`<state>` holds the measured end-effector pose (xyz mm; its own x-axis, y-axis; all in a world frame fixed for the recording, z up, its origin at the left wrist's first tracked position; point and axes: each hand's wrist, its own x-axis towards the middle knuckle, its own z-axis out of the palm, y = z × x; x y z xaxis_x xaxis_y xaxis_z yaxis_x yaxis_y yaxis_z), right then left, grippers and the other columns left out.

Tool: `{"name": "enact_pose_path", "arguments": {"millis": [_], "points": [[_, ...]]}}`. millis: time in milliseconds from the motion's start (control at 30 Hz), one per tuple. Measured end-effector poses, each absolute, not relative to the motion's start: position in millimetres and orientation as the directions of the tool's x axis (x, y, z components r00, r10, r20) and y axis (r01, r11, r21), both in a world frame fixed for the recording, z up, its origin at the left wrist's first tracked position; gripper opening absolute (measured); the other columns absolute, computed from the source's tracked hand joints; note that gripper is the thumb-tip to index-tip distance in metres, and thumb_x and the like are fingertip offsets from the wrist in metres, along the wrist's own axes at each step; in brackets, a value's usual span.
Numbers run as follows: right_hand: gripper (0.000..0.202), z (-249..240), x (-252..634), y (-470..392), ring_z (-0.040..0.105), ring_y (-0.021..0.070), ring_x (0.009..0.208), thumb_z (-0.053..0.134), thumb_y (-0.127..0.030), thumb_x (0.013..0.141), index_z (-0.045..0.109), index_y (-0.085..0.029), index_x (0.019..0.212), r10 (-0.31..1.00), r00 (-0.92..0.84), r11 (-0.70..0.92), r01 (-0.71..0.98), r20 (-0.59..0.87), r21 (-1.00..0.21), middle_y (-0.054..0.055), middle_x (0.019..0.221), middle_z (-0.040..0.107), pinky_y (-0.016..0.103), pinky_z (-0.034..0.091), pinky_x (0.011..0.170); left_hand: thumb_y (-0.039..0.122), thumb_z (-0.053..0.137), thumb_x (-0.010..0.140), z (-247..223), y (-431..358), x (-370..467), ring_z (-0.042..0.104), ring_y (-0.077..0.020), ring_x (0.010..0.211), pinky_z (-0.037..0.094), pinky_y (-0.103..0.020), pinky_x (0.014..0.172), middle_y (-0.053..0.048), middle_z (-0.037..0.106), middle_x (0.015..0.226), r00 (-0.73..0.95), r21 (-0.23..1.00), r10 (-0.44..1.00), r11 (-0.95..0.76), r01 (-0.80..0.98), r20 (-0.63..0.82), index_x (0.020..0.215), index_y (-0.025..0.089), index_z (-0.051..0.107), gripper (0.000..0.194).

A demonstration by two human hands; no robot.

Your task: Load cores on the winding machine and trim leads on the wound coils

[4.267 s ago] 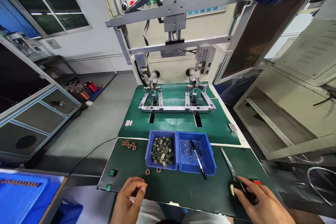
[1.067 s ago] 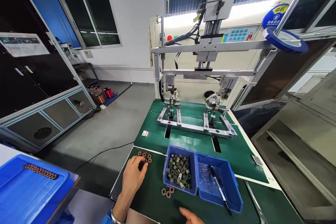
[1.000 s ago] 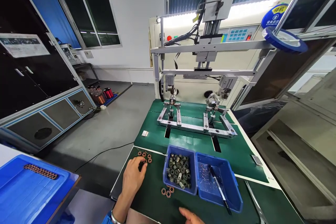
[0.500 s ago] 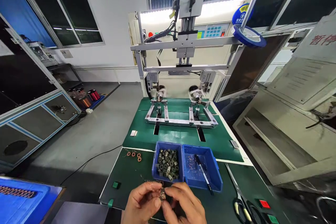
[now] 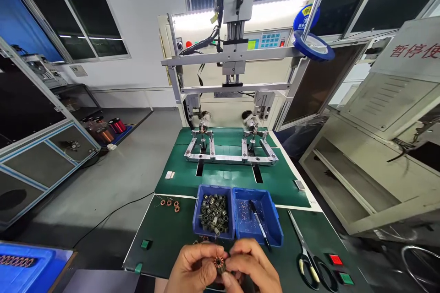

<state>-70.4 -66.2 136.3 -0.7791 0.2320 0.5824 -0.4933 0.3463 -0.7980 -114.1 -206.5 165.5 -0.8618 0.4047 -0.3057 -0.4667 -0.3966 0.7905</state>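
A small copper-wound coil [image 5: 219, 263] is pinched between the fingertips of both hands, its round face turned up towards me. My left hand [image 5: 197, 269] grips it from the left with thumb and fingers. From the other side, my right hand [image 5: 255, 266] closes its thumb and fingers on the coil's right and lower edge. Part of the coil is hidden behind the fingers. Just beyond the hands, more copper coils [image 5: 205, 238] lie partly covered by them. Several finished-looking wound coils [image 5: 169, 203] rest on the green mat to the left.
A blue bin [image 5: 196, 215] full of metal cores [image 5: 213, 213] stands beside another blue bin [image 5: 277, 229] holding a pen [image 5: 258, 222] and wire scraps. Scissors [image 5: 305, 254] lie at right, near red [image 5: 335, 259] and green [image 5: 345, 278] buttons. Behind is a two-station machine fixture [image 5: 230, 159].
The coil has turned in my fingers, so its round copper face now shows more clearly. Both hands remain closed on it. The camera view has shifted slightly right.
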Motion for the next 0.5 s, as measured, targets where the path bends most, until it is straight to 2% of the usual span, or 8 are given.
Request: {"name": "enact_pose_path", "arguments": {"millis": [100, 167, 233, 300, 367, 433, 500], "points": [[0.013, 144.6, -72.8, -51.6, 0.059, 0.0141, 0.064, 0.062, -0.030, 0.088, 0.071, -0.023, 0.095, 0.104, -0.854, 0.227, -0.479, 0.510, -0.848, 0.007, 0.092, 0.058, 0.024, 0.052, 0.054, 0.040, 0.093, 0.050, 165.7, -206.4, -114.5, 0.068, -0.0135, 0.061, 0.054, -0.023, 0.059, -0.001, 0.074, 0.074, -0.813, 0.762, 0.500, -0.388, -0.519, -0.299, 0.089, 0.024, 0.078, 0.046], [0.016, 151.9, -75.4, -47.1, 0.063, 0.0164, 0.072, 0.064, -0.032, 0.088, 0.073, -0.024, 0.097, 0.076, -0.887, 0.179, -0.438, 0.456, -0.881, 0.008, 0.095, 0.060, 0.026, 0.055, 0.060, 0.037, 0.093, 0.052, 165.4, -206.0, -116.2, 0.066, -0.0106, 0.056, 0.051, -0.020, 0.056, 0.002, 0.072, 0.071, -0.803, 0.775, 0.543, -0.387, -0.499, -0.246, 0.097, 0.023, 0.073, 0.051], [0.015, 157.7, -77.1, -47.0, 0.065, 0.0171, 0.075, 0.065, -0.033, 0.088, 0.076, -0.023, 0.088, 0.082, -0.910, 0.160, -0.391, 0.407, -0.906, 0.008, 0.094, 0.062, 0.027, 0.056, 0.064, 0.032, 0.093, 0.054, 163.8, -205.5, -118.1, 0.064, -0.0084, 0.055, 0.048, -0.017, 0.055, 0.003, 0.069, 0.068, -0.797, 0.793, 0.557, -0.366, -0.487, -0.232, 0.099, 0.022, 0.070, 0.052], [0.022, 160.8, -77.4, -48.7, 0.065, 0.0175, 0.075, 0.064, -0.036, 0.089, 0.075, -0.022, 0.075, 0.096, -0.926, 0.157, -0.349, 0.366, -0.924, 0.007, 0.090, 0.064, 0.029, 0.056, 0.068, 0.030, 0.094, 0.052, 159.9, -205.2, -119.7, 0.064, -0.0076, 0.054, 0.048, -0.015, 0.054, 0.005, 0.068, 0.067, -0.780, 0.799, 0.580, -0.342, -0.494, -0.234, 0.098, 0.021, 0.069, 0.054], [0.031, 161.1, -76.5, -49.8, 0.065, 0.0195, 0.081, 0.062, -0.041, 0.090, 0.073, -0.021, 0.069, 0.102, -0.935, 0.162, -0.321, 0.339, -0.933, 0.008, 0.089, 0.065, 0.031, 0.056, 0.073, 0.037, 0.093, 0.054, 153.9, -204.5, -120.6, 0.066, -0.0094, 0.057, 0.051, -0.017, 0.054, 0.003, 0.068, 0.072, -0.739, 0.774, 0.635, -0.344, -0.532, -0.226, 0.099, 0.020, 0.069, 0.053], [0.036, 160.1, -74.8, -49.3, 0.065, 0.0219, 0.090, 0.059, -0.046, 0.091, 0.072, -0.021, 0.069, 0.106, -0.934, 0.195, -0.317, 0.341, -0.928, 0.009, 0.094, 0.065, 0.034, 0.055, 0.079, 0.047, 0.087, 0.060, 148.1, -203.4, -120.5, 0.069, -0.0125, 0.059, 0.055, -0.021, 0.054, 0.000, 0.069, 0.075, -0.676, 0.738, 0.705, -0.335, -0.586, -0.217, 0.101, 0.018, 0.070, 0.053], [0.036, 159.4, -72.8, -47.2, 0.063, 0.0233, 0.097, 0.058, -0.048, 0.092, 0.073, -0.023, 0.071, 0.101, -0.934, 0.248, -0.311, 0.344, -0.917, 0.010, 0.102, 0.065, 0.037, 0.054, 0.085, 0.052, 0.082, 0.067, 145.6, -202.2, -119.5, 0.070, -0.0130, 0.057, 0.055, -0.019, 0.052, -0.002, 0.070, 0.074, -0.635, 0.725, 0.731, -0.293, -0.624, -0.251, 0.104, 0.017, 0.072, 0.052]]}}
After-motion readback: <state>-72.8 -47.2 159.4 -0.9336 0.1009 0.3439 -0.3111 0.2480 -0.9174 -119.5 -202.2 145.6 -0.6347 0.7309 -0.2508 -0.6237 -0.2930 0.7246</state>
